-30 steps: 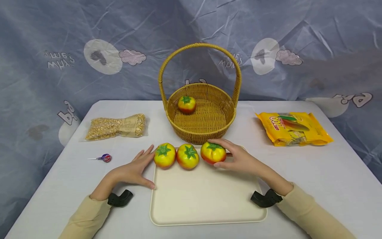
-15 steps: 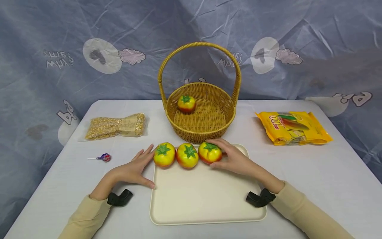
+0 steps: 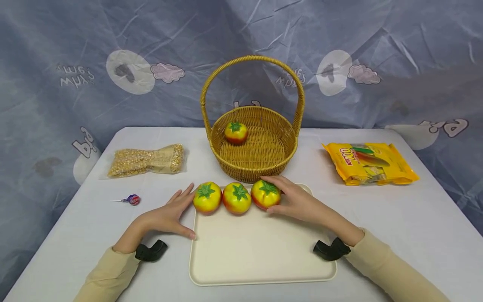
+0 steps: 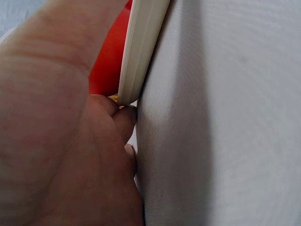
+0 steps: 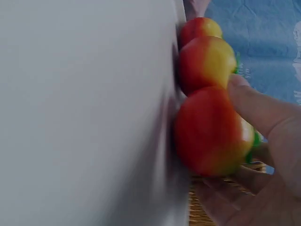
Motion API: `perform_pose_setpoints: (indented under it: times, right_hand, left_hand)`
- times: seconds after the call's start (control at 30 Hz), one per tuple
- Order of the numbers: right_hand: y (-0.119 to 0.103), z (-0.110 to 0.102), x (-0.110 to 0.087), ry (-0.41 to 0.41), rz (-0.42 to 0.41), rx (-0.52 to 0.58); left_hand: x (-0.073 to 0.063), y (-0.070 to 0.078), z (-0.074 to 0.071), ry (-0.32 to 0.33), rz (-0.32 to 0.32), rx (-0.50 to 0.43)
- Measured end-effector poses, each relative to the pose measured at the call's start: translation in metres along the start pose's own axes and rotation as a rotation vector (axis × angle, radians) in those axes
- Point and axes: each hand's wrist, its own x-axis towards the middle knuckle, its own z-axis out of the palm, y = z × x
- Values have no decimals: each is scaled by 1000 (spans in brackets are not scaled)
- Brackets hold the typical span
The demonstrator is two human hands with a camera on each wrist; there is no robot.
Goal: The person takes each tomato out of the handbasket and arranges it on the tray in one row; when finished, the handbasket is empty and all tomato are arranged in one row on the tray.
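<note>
Three yellow-and-red tomatoes with green star-shaped tops stand in a row along the far edge of the cream tray [image 3: 260, 251]. My right hand [image 3: 302, 203] holds the right tomato [image 3: 266, 195], thumb on the near side and fingers behind it. In the right wrist view this tomato [image 5: 207, 132] sits right up against the middle tomato [image 5: 202, 66]. My left hand [image 3: 170, 216] lies with spread fingers at the tray's left edge, thumb tip on the rim and fingertips beside the left tomato [image 3: 207, 198]. The left wrist view shows fingers [image 4: 124, 122] by the tray's edge [image 4: 141, 52].
Behind the tray stands a wicker basket [image 3: 256, 174] with a tall handle and one tomato [image 3: 235, 133] inside. A bag of corn kernels [image 3: 145, 160] and a lollipop [image 3: 133, 199] lie left. To the right is a yellow snack bag [image 3: 371, 163]. A grey printed curtain hangs behind.
My right hand has slid the right tomato slightly left, closer to the middle one, and then stayed nearly still. The left hand has kept its place.
</note>
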Motion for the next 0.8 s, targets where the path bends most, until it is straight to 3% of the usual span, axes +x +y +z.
perform_pose_setpoints:
  times: [0.13, 0.3, 0.6, 0.8]
  right_hand:
    - [-15, -23, 1, -63, -35, -34]
    - [-38, -59, 22, -98, -103, -52]
    - [-48, -98, 94, -31, -253, 59]
    - [-30, -103, 146, -16, -169, 162]
  left_hand:
    - [0, 2, -3, -12, -17, -2]
    - [0, 4, -5, -10, -16, -7]
    - [0, 3, -2, -17, -13, -10]
    - [-1, 3, -2, -5, -18, -20]
